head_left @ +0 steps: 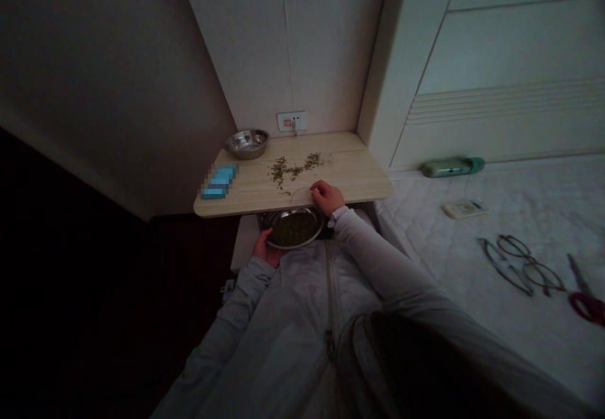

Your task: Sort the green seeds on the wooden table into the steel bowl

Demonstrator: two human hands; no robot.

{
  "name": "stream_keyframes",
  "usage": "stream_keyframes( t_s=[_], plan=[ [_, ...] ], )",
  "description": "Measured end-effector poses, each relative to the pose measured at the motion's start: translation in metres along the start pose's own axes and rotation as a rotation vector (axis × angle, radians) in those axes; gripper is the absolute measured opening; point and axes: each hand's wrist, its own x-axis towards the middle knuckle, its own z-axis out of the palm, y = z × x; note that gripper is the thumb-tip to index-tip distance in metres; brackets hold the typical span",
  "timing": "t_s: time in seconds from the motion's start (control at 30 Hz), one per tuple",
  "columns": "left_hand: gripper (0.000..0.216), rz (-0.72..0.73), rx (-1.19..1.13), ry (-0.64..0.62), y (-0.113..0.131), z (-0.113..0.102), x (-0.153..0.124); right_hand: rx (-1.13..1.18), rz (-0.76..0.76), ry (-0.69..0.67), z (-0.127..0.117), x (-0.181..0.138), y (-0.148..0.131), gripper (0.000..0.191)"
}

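My left hand [268,250] grips the rim and side of a metal bowl [309,237], just below the table's front edge. Dark green bits [295,227] that look like dried leaves or seeds fill its bottom. At the table's front edge, my right hand [328,197] is closed in a pinch on a thin, pale, see-through piece [301,196], whose kind I cannot make out. It lies low over the tabletop, above the bowl's far rim. Loose green bits [293,171] are scattered across the middle of the wooden table [352,164].
Another metal bowl [247,145] stands at the table's back left, behind a blurred blue item [220,181]. A wall socket [292,121] sits behind. Rightward, a bed [425,230] holds a green bottle-like object [452,167], a remote [464,209], glasses [541,276] and scissors [586,305].
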Motion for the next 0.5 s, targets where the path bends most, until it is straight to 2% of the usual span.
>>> stream_keyframes(
  t_s=[0.2,0.5],
  plan=[
    [0.026,-0.020,0.002,-0.017,0.0007,-0.0017,0.0013,0.047,0.071,-0.001,0.0008,0.0035,0.0013,0.020],
    [0.026,-0.008,0.000,-0.003,0.0008,-0.0004,0.0002,0.075,0.071,-0.008,-0.0008,0.0024,0.0003,0.020]
  ],
)
